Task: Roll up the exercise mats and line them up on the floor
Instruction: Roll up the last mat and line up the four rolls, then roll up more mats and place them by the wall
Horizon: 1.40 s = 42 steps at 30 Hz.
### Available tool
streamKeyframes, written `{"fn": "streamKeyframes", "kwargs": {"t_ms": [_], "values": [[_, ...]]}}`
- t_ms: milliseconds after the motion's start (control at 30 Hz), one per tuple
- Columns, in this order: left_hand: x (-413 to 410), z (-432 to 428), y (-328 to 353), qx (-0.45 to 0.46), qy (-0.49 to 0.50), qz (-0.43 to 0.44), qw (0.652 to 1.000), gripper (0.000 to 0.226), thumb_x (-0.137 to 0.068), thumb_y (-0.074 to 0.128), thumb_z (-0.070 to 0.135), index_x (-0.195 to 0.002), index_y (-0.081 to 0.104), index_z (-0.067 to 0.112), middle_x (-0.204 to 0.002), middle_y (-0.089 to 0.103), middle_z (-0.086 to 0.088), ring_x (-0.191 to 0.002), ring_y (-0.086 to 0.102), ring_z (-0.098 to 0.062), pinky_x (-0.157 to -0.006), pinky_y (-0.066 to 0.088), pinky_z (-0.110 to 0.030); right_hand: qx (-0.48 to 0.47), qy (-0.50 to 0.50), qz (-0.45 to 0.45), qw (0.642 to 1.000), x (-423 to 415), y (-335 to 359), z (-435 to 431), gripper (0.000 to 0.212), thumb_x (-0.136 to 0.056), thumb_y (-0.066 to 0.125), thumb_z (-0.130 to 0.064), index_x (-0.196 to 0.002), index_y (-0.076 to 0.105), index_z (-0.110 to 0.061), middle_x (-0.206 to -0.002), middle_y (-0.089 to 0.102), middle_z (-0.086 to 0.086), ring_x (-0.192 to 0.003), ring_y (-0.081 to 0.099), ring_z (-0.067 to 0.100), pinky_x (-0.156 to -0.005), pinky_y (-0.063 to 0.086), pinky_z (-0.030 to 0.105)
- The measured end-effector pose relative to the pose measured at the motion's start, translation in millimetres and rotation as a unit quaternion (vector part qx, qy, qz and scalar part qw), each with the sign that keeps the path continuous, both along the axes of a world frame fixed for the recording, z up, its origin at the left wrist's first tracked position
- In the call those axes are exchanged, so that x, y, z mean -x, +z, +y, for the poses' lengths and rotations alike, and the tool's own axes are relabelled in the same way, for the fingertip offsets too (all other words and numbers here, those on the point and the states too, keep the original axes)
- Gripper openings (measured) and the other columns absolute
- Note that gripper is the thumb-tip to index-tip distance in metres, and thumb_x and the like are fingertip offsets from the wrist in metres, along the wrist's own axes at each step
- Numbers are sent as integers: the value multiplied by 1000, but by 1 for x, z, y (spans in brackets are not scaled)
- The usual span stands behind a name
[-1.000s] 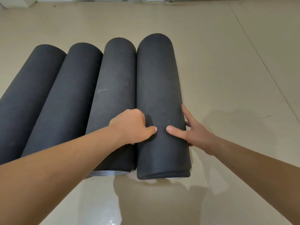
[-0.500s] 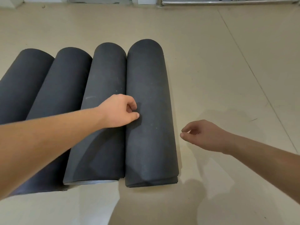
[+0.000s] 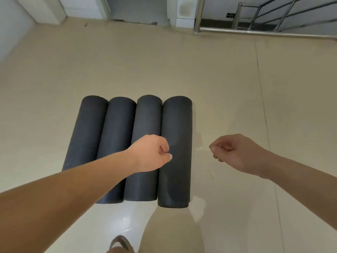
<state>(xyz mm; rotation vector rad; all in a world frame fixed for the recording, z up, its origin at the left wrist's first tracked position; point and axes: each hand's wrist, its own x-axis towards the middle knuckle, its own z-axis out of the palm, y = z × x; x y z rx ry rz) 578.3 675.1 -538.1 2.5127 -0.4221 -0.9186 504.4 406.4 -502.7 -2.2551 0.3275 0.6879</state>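
Observation:
Several dark grey rolled exercise mats lie side by side on the beige floor, touching each other. The rightmost roll (image 3: 176, 143) sticks out a little nearer to me than the roll beside it (image 3: 145, 125). Further left lie one more roll (image 3: 116, 128) and the leftmost roll (image 3: 87, 128). My left hand (image 3: 151, 154) hovers above the two right rolls, fingers loosely curled, holding nothing. My right hand (image 3: 235, 154) hangs over bare floor to the right of the rolls, fingers also curled and empty. My left forearm hides the near ends of the two left rolls.
A steel railing (image 3: 255, 28) runs along the far right. A doorway (image 3: 135, 10) and white wall corner (image 3: 184, 13) stand at the back. My sandalled foot (image 3: 120, 243) shows at the bottom edge. A floor seam (image 3: 262, 99) runs down the right side.
Both hands have let go of the rightmost roll and lifted away. The view has risen and pulled back, so the rolls look smaller and the back wall shows.

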Motion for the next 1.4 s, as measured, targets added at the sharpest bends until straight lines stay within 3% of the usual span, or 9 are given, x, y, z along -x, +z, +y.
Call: {"fn": "streamKeyframes", "kwargs": {"t_ms": [200, 333, 500, 667, 800, 900, 1033, 1233, 1400], "values": [[15, -3, 190, -15, 82, 26, 996, 27, -100, 62, 40, -110, 70, 16, -105, 75, 0, -98, 69, -18, -92, 59, -39, -7, 45, -26, 999, -31, 200, 16, 16, -101, 59, -43, -105, 73, -35, -92, 71, -16, -85, 65, 1, -80, 49, 22], [26, -43, 275, 3, 117, 25, 993, 27, -100, 63, 42, -119, 67, 24, -98, 69, 13, -89, 65, -6, -79, 54, -22, -21, 50, -43, 998, -41, 282, -4, 22, -100, 60, -45, -113, 72, -32, -99, 71, -13, -93, 67, 4, -88, 55, 27], [34, -97, 339, 42, 194, 17, 980, 39, -100, 66, 42, -135, 62, 25, -122, 69, 9, -110, 66, -13, -100, 55, -35, -25, 75, -48, 996, -41, 340, -59, 36, -100, 60, -47, -132, 63, -31, -114, 65, -15, -99, 64, 6, -88, 51, 26], [33, -124, 374, 60, 269, 11, 961, 46, -101, 66, 42, -143, 54, 27, -117, 68, 13, -108, 66, -10, -95, 52, -26, -43, 108, -62, 991, -78, 380, -102, 37, -99, 61, -47, -132, 64, -31, -105, 63, -21, -95, 63, -2, -78, 48, 21], [9, -120, 382, 62, 334, -19, 940, 35, -100, 68, 39, -131, 64, 23, -117, 69, 12, -108, 67, -9, -100, 55, -31, -78, 121, -72, 987, -137, 393, -104, 33, -100, 62, -44, -132, 62, -34, -104, 67, -17, -93, 64, -4, -73, 45, 17], [-20, -111, 376, 58, 384, -38, 921, 41, -100, 67, 41, -136, 62, 24, -127, 66, 12, -116, 63, -8, -104, 52, -30, -92, 143, -63, 984, -185, 391, -95, 32, -100, 64, -42, -130, 64, -33, -102, 69, -15, -86, 65, -3, -74, 46, 19], [-81, -107, 368, 75, 454, -29, 888, 45, -98, 67, 45, -139, 60, 26, -131, 65, 13, -119, 63, -9, -107, 52, -35, -82, 180, -52, 979, -262, 394, -92, 28, -99, 65, -42, -125, 67, -32, -100, 69, -13, -79, 64, -7, -70, 45, 16], [-191, -122, 378, 68, 490, -25, 869, 47, -97, 66, 44, -140, 60, 25, -134, 65, 13, -120, 63, -11, -107, 51, -35, -48, 238, -58, 968, -388, 420, -105, 26, -98, 65, -43, -121, 70, -32, -99, 70, -13, -89, 66, 1, -78, 50, 20], [-286, -138, 371, 71, 524, -3, 849, 27, -98, 67, 39, -123, 62, 32, -112, 64, 22, -108, 64, -7, -95, 49, -25, -44, 263, -61, 962, -498, 418, -114, 16, -97, 66, -44, -112, 71, -38, -95, 71, -12, -81, 64, -5, -71, 44, 14]]}}
